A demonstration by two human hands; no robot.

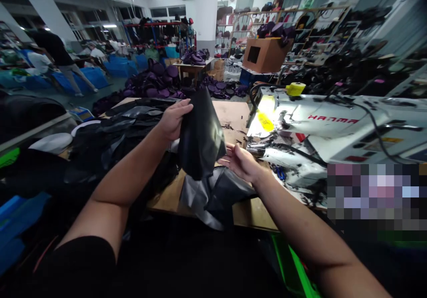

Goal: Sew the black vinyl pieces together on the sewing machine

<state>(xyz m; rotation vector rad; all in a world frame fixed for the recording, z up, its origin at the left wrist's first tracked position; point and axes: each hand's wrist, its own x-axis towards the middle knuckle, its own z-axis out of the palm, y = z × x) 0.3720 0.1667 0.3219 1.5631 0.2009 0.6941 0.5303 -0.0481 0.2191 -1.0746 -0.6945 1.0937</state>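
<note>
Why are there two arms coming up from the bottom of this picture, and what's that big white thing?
This picture comes from a camera worn on a person's head, so you see what they see, and those arms are their own. Their left hand pinches a shiny black sheet, and their right hand is open right beside it. The big white thing is a sewing machine. On the wooden table lies another shiny dark sheet, and a heap of black material sits to the left. Far behind are purple piles and other people in a big workroom.
</note>
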